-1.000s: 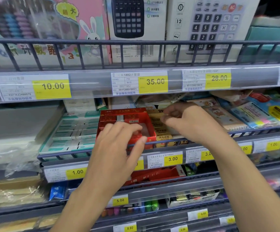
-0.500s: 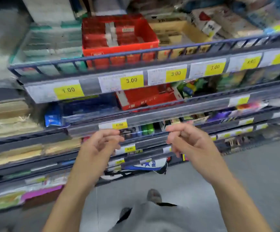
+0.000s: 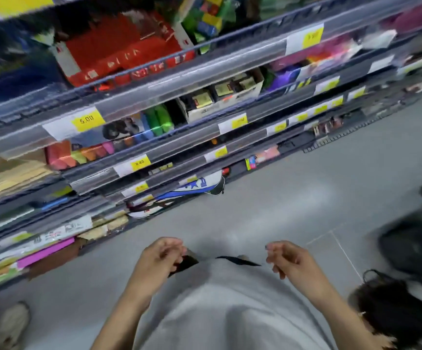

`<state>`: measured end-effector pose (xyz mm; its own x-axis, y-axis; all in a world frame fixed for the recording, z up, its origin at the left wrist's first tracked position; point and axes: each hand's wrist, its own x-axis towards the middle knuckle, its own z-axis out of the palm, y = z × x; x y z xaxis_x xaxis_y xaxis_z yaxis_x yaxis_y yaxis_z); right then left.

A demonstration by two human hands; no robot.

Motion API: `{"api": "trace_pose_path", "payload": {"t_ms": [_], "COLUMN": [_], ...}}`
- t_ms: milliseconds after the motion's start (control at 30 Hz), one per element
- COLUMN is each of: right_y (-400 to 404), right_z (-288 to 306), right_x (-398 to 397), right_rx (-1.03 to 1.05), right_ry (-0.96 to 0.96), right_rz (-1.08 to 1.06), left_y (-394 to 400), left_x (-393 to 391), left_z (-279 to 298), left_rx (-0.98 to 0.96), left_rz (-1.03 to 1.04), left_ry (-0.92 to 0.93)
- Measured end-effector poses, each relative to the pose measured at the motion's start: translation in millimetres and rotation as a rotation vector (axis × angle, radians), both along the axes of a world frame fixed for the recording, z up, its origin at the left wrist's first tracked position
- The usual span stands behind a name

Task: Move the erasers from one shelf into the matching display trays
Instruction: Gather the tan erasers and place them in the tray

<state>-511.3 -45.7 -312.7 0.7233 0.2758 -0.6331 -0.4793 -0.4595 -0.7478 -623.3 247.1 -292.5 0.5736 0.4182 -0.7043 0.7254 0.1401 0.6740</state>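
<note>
Two hands hang low in front of your grey shirt — your left hand (image 3: 158, 258) and your right hand (image 3: 289, 261) — both with fingers loosely curled and nothing visible in either. They hover near each other over the pale grey tiled floor (image 3: 293, 198), well apart from the shelving, which fits a pause between picks rather than a carry.

Your head is tipped down, so the view is smeared; read the shelves with caution. Top left, the red cardboard display tray (image 3: 119, 51) sits behind the dark wire shelf rail (image 3: 154, 64), its front lip turned outward for easy reach. It likely belongs to the eraser stock, but its contents are too blurred to tell. One tier down, a white open-fronted carton of small dark-and-gold boxes (image 3: 220, 97) stands just behind a clear plastic price strip with the yellow 5.00 label (image 3: 86, 120). Beside it, green and blue wrapped packs (image 3: 154, 120) lean together.

No loose eraser shows near your hands — judge the next pick as one of the lower tiers, reached by stooping.
</note>
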Motion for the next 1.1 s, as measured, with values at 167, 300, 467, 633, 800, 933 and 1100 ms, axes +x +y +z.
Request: {"api": "trace_pose_path", "payload": {"t_ms": [167,300,467,633,800,933,1100], "right_y": [-67.2,-101.1,-128.3,-158.6,-190.6,-215.9,-242.8], "right_z": [-9.1,-1.9,18.1,22.7,21.6,26.1,32.6], "right_x": [2.8,30.0,79.2,122.2,162.0,186.5,222.9], "right_rx": [0.017,0.049,0.114,0.096,0.022,-0.05,-0.073], "right_ry": [0.017,-0.027,-0.113,-0.145,-0.108,-0.072,-0.026], "right_rz": [-0.092,-0.119,-0.224,-0.338,-0.488,-0.611,-0.712], "left_y": [-56.4,-94.5,-127.4,-158.6,-190.2,-218.7,-252.5], "left_x": [32.5,60.4,105.9,178.8,278.5,363.2,461.4], "left_z": [8.1,9.1,8.0,0.6,-7.8,-7.4,-1.3], "left_rx": [0.031,0.052,0.076,0.032,-0.032,-0.065,-0.085], "left_rz": [-0.116,-0.229,-0.383,-0.473,-0.602,-0.707,-0.785], "left_ry": [0.009,0.009,0.01,0.001,-0.028,-0.063,-0.138]}}
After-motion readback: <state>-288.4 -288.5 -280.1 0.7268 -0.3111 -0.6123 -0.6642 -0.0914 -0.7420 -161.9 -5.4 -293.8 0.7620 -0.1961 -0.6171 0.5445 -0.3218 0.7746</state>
